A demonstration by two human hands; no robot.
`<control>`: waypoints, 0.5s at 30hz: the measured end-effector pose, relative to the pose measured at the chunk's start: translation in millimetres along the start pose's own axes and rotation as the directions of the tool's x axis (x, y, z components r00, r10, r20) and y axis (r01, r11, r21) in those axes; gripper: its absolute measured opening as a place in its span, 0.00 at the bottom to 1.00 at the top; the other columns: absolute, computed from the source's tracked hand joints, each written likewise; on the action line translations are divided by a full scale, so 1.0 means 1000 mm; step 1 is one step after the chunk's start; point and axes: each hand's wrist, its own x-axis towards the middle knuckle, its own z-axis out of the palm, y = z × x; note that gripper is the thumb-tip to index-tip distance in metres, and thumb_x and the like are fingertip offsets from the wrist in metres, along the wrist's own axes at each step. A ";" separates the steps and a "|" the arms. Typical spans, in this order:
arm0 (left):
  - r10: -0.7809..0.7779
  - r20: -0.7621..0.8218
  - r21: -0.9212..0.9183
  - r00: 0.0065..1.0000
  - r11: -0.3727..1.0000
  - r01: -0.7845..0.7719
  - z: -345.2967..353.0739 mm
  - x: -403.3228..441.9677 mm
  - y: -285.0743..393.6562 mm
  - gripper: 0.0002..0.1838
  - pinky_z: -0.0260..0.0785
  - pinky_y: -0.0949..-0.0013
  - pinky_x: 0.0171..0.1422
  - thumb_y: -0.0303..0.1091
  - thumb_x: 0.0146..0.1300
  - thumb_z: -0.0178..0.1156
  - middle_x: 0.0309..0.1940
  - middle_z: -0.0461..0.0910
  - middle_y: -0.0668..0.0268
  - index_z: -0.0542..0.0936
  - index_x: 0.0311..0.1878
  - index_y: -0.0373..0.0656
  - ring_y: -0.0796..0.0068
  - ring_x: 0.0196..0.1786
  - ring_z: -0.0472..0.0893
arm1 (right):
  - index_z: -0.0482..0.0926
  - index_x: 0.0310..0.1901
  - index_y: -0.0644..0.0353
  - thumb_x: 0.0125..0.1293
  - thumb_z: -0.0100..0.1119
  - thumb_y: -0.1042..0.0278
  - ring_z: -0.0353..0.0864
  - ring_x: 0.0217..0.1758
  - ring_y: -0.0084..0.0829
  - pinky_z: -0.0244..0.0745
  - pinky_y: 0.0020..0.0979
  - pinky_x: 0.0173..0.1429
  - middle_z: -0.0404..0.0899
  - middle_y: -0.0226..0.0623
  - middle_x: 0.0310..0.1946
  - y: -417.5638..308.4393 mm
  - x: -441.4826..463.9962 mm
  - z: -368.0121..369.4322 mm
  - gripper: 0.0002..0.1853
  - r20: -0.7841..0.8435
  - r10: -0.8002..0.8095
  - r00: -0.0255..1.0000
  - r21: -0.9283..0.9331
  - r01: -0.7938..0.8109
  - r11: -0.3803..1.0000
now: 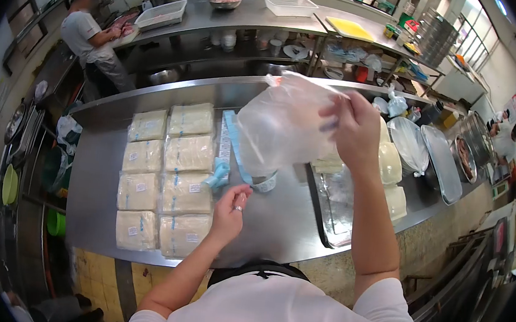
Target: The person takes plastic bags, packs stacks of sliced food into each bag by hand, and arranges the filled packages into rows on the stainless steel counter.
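Note:
My right hand [354, 129] is raised over the table, its fingers closed on a clear plastic bag [273, 125] that hangs out to the left. Lower down, my left hand [229, 215] has its fingers drawn together; whether anything is between them I cannot make out. Its fingertips are beside a roll of light-blue labels or tape [264, 182], whose strip [235, 137] runs up the table. Crumpled blue tape [217, 176] lies just left of it. Further left, flat packs of pale sheets [139, 189] are laid in two columns, each with a small white label.
A dark-rimmed metal tray [334, 220] stands right of centre, with pale sheets [392, 200] by it. Beyond are a filled plastic bag [409, 146], a long clear-lidded tray [440, 165] and a bowl [464, 157]. A co-worker [90, 39] stands at the back counter [258, 17].

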 end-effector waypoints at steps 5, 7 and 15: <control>-0.356 0.414 -0.593 0.838 0.593 0.545 0.061 0.015 0.040 0.13 0.75 0.63 0.63 0.33 0.80 0.53 0.52 0.82 0.65 0.76 0.62 0.41 0.68 0.55 0.81 | 0.82 0.42 0.63 0.83 0.52 0.62 0.83 0.24 0.23 0.75 0.24 0.28 0.86 0.35 0.30 0.055 -0.082 -0.062 0.15 -0.022 0.167 0.986 0.322 -0.151 0.935; -0.433 0.575 -0.560 0.694 0.410 0.720 0.079 0.012 0.032 0.12 0.77 0.63 0.58 0.33 0.78 0.56 0.48 0.81 0.68 0.77 0.60 0.43 0.70 0.50 0.82 | 0.81 0.41 0.62 0.82 0.53 0.62 0.83 0.27 0.22 0.76 0.25 0.29 0.86 0.36 0.32 0.093 -0.118 -0.084 0.14 0.010 0.258 0.966 0.331 -0.246 0.911; -0.471 0.163 -0.148 0.867 0.857 0.493 0.129 -0.011 -0.010 0.12 0.71 0.75 0.34 0.27 0.70 0.64 0.32 0.79 0.71 0.80 0.55 0.41 0.82 0.32 0.77 | 0.82 0.52 0.67 0.72 0.62 0.71 0.85 0.43 0.28 0.81 0.30 0.48 0.87 0.36 0.40 0.289 -0.213 -0.217 0.11 -0.254 0.341 0.905 -0.136 -0.382 0.914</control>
